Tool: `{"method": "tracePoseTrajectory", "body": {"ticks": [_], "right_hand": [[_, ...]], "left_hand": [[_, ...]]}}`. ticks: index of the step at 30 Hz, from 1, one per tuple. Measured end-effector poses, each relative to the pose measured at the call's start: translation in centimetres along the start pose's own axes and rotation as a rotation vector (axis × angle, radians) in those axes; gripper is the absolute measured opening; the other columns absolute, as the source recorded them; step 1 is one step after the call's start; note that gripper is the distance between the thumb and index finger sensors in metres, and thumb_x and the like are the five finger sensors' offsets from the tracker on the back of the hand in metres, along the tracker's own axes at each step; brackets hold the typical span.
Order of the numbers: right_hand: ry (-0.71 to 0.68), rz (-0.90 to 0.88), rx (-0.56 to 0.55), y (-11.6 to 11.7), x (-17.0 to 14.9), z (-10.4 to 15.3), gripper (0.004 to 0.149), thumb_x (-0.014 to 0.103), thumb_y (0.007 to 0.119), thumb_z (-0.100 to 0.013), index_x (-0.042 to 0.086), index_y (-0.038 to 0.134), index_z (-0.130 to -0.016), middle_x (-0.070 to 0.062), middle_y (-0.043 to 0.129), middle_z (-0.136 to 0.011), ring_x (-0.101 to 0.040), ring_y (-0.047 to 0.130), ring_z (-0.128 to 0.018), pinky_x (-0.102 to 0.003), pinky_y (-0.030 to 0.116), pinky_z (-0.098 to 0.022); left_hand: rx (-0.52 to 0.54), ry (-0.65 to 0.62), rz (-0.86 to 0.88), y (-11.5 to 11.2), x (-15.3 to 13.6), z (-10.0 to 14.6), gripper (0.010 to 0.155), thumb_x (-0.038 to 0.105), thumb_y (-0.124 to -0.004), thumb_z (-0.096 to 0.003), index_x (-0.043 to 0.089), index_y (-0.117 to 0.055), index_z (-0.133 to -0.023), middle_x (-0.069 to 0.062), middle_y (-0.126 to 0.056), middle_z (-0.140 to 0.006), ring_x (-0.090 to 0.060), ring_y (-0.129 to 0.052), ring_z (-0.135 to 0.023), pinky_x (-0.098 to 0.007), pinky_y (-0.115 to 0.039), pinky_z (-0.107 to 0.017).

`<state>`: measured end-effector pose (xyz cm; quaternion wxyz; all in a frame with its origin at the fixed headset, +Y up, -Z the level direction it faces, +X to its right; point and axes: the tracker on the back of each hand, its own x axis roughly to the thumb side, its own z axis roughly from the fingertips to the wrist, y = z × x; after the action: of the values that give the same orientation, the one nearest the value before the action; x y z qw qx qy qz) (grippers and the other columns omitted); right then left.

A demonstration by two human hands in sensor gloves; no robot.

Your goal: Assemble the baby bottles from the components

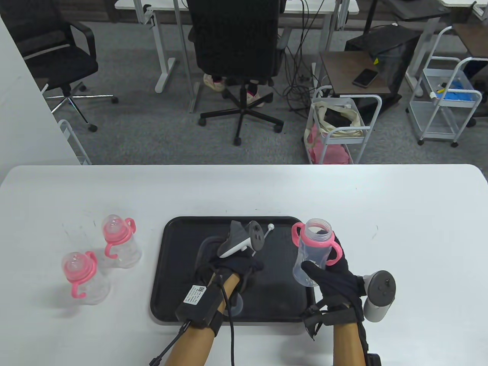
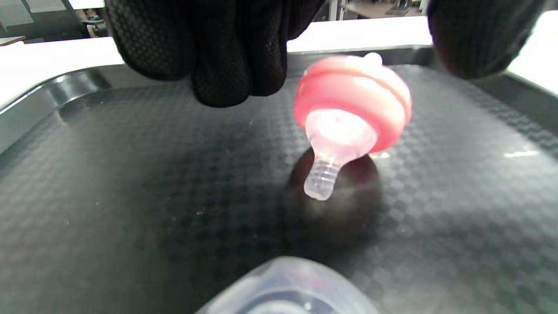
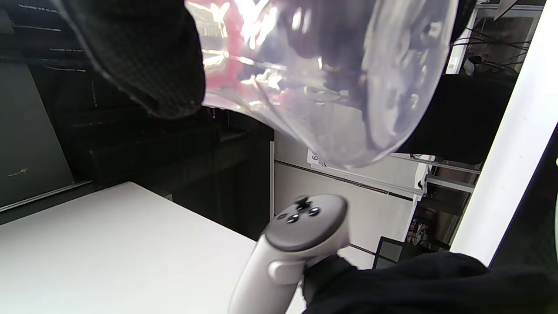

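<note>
My left hand (image 1: 238, 264) hovers over the middle of the black tray (image 1: 179, 244). In the left wrist view its fingers (image 2: 226, 52) and thumb (image 2: 475, 35) are spread above a pink collar with a clear silicone nipple (image 2: 348, 122). The collar lies tilted on the tray and the hand does not touch it. My right hand (image 1: 328, 276) grips an open clear bottle with a pink handle ring (image 1: 312, 251) and holds it tilted above the tray's right edge. The bottle's base (image 3: 327, 78) fills the right wrist view.
Two assembled bottles with pink handles stand on the table at the left (image 1: 119, 240) (image 1: 82, 276). A clear dome cap (image 2: 283, 288) lies on the tray near my left wrist. A thin white stick (image 1: 269, 229) lies at the tray's far edge.
</note>
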<state>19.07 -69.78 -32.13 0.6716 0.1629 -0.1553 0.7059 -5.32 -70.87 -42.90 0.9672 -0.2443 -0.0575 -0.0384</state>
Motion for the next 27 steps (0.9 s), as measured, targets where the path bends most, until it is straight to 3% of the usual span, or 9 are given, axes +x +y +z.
{"method": "tracePoseTrajectory", "body": {"ticks": [5,14,22,27], "right_hand": [[-0.009,-0.004,-0.017,-0.3,0.0,0.1,0.097,0.052,0.093,-0.049,0.011,0.036,-0.116,-0.015,0.053,-0.112,-0.04,0.073,-0.101,-0.071,0.059,-0.071],[-0.013,-0.049,-0.049,-1.0,0.0,0.2,0.097,0.052,0.093,-0.049,0.011,0.035,-0.116,-0.015,0.053,-0.113,-0.04,0.073,-0.101,-0.07,0.059,-0.071],[-0.005,-0.041,-0.05,-1.0,-0.1,0.3,0.097,0.052,0.093,-0.049,0.011,0.035,-0.116,-0.015,0.053,-0.113,-0.04,0.073,-0.101,-0.07,0.059,-0.071],[0.011,-0.028,-0.033,-0.7,-0.3,0.3,0.097,0.052,0.093,-0.049,0.011,0.035,-0.116,-0.015,0.053,-0.113,-0.04,0.073,-0.101,-0.07,0.059,-0.071]], "left_hand": [[-0.079,0.074,-0.073,-0.6,1.1,-1.5,0.106,0.075,-0.071,-0.0481,0.001,-0.041,-0.117,-0.022,-0.072,-0.111,-0.043,-0.088,-0.093,-0.057,-0.074,-0.068],[-0.11,0.091,-0.087,-1.9,1.4,-3.1,0.102,0.075,-0.07,-0.0487,0.005,-0.041,-0.117,-0.018,-0.074,-0.109,-0.036,-0.093,-0.088,-0.053,-0.077,-0.066],[-0.03,0.076,-0.066,-1.3,0.9,-2.6,0.094,0.072,-0.076,-0.0488,0.011,-0.049,-0.115,-0.012,-0.077,-0.105,-0.031,-0.095,-0.085,-0.049,-0.079,-0.065],[0.1,0.044,0.008,0.7,-1.1,-0.5,0.095,0.068,-0.082,-0.0462,0.014,-0.047,-0.116,-0.011,-0.072,-0.108,-0.027,-0.095,-0.085,-0.048,-0.079,-0.066]]}}
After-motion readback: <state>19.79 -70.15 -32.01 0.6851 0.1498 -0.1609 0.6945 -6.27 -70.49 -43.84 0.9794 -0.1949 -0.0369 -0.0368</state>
